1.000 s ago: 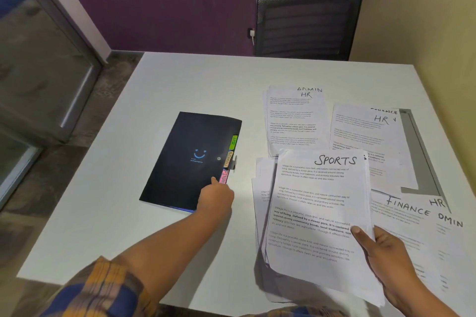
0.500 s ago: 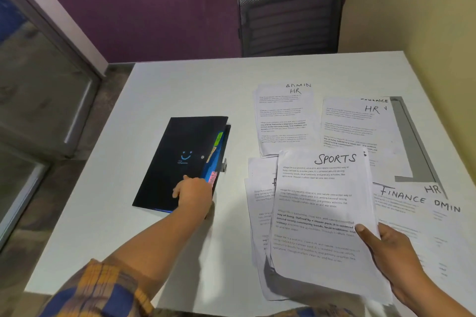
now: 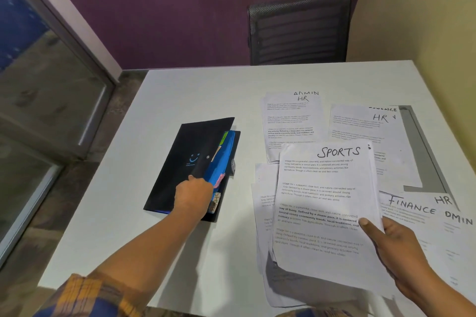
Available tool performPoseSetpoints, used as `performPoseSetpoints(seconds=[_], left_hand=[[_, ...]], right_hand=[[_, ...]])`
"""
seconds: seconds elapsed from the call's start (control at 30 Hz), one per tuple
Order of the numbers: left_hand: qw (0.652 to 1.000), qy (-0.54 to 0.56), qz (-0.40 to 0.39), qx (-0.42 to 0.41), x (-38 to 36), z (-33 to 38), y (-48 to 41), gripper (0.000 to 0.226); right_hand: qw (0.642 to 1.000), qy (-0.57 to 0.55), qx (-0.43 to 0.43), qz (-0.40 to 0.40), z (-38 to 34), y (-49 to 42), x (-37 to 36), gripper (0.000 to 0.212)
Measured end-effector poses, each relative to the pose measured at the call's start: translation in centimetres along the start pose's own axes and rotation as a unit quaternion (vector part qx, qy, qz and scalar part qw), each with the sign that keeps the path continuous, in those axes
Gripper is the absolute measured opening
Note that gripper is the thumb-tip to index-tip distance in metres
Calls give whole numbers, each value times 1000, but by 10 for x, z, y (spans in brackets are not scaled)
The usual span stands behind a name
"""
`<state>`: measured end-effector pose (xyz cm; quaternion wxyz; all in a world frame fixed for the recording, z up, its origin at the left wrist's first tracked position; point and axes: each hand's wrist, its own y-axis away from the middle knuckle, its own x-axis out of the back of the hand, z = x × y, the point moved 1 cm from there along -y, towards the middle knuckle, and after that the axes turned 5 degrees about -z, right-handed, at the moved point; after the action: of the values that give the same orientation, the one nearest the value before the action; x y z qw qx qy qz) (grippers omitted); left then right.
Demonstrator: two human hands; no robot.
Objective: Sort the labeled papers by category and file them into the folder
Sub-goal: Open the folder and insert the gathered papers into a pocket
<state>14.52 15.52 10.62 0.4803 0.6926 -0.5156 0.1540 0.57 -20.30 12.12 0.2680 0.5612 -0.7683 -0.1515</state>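
Black expanding folder (image 3: 180, 162): my left hand (image 3: 193, 195) is holding its cover raised, fingers seemingly curled round the edge, exposing blue tabbed dividers (image 3: 222, 154) beside my knuckles. SPORTS sheets (image 3: 327, 201): my right hand (image 3: 394, 244) is pinching them, thumb on top, readying them for filing.

I record dim, even indoor light; the white table (image 3: 180, 100) reads grey. A soft shadow lies on it just right of the left forearm (image 3: 144, 244), and another sits under the held SPORTS sheet (image 3: 327, 201) at its lower left. Handwritten headings are sharp; small print is illegible. The chair (image 3: 298, 31) and purple wall (image 3: 154, 8) are smeared. Straight lines bow at the left window frame (image 3: 64, 41).
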Motion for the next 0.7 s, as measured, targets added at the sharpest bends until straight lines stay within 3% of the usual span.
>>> performPoseSetpoints(seconds=[0.7], left_hand=[[995, 60, -52, -57, -16, 25, 8, 52]], right_hand=[[1000, 9, 12, -4, 1, 3, -9, 13]])
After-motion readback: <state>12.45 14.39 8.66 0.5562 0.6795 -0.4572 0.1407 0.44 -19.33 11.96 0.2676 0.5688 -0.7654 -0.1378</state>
